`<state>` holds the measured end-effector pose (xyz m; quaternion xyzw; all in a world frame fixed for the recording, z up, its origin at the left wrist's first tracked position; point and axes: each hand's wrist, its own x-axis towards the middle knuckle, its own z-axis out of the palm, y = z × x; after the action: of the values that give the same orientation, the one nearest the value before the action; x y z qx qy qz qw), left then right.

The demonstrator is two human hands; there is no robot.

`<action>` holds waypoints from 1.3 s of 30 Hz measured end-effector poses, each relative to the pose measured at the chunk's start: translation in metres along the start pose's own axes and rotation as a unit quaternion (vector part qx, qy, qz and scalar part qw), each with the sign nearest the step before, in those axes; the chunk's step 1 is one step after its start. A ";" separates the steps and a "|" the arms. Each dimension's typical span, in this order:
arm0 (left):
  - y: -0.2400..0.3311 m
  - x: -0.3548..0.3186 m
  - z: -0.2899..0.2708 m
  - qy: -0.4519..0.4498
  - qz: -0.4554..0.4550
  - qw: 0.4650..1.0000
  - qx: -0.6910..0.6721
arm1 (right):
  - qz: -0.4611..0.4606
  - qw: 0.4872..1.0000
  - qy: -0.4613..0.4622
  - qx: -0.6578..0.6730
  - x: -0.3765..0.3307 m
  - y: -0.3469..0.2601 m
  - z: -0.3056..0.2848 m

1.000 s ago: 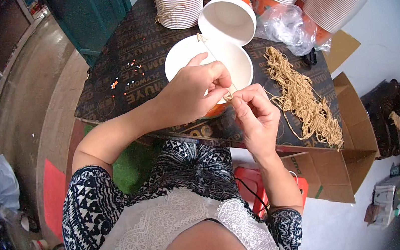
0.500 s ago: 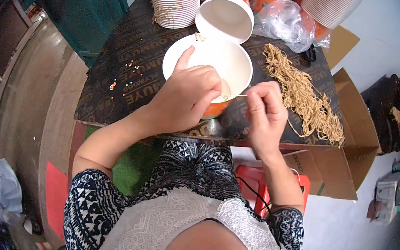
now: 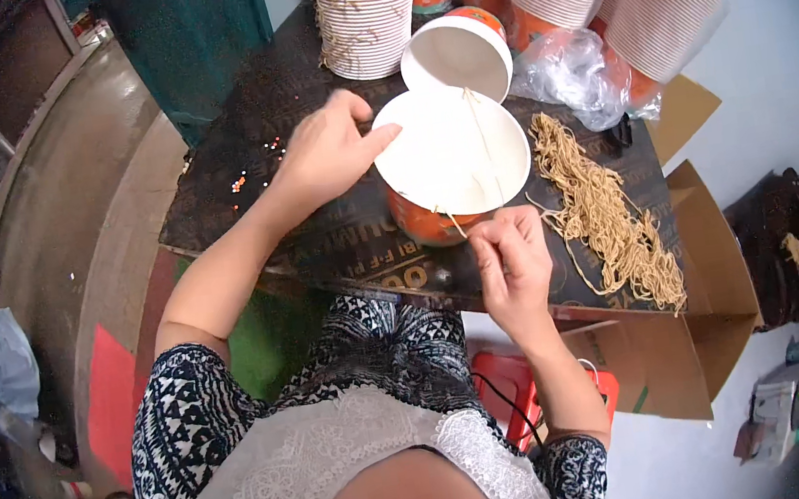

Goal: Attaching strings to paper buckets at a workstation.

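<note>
A white-lined paper bucket (image 3: 452, 152) with an orange outside stands upright near the table's front edge. Tan string (image 3: 482, 133) runs across its mouth from the far rim to the near one, and a short end sticks out through the near side. My right hand (image 3: 515, 259) is closed in a pinch on that string end, just in front of the bucket. At the bucket's left rim is my left hand (image 3: 326, 153), thumb stretched against the edge and fingers apart, with nothing in them. To the right lies a loose pile of tan strings (image 3: 607, 212).
Behind, another bucket (image 3: 455, 55) lies tipped toward me. Tall stacks of nested buckets (image 3: 369, 16) line the table's back, some with string on their rims. A clear plastic bag (image 3: 568, 76) sits among them. Small coloured beads (image 3: 239, 183) lie left. An open cardboard box (image 3: 692, 251) stands right.
My left hand has swung from over the bucket's mouth to its left rim. The right hand has moved slightly down and left, and the bucket has shifted right.
</note>
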<state>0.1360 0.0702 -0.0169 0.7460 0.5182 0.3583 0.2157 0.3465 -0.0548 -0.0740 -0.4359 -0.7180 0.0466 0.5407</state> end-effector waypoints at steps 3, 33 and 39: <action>-0.016 0.015 0.008 -0.096 -0.074 0.980 -0.159 | -0.021 0.999 -0.013 -0.037 -0.003 -0.003 -0.004; 0.065 0.348 -0.164 0.345 0.365 0.598 0.625 | 0.127 0.990 0.017 -0.055 -0.059 0.056 -0.048; 0.089 0.396 -0.109 0.290 0.503 0.576 0.575 | 0.140 0.988 -0.012 -0.066 -0.059 0.057 -0.048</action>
<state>0.1895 0.3998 0.2389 0.7110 0.1919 0.2332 -0.6351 0.4202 -0.0787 -0.1282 -0.5665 -0.6575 0.0794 0.4904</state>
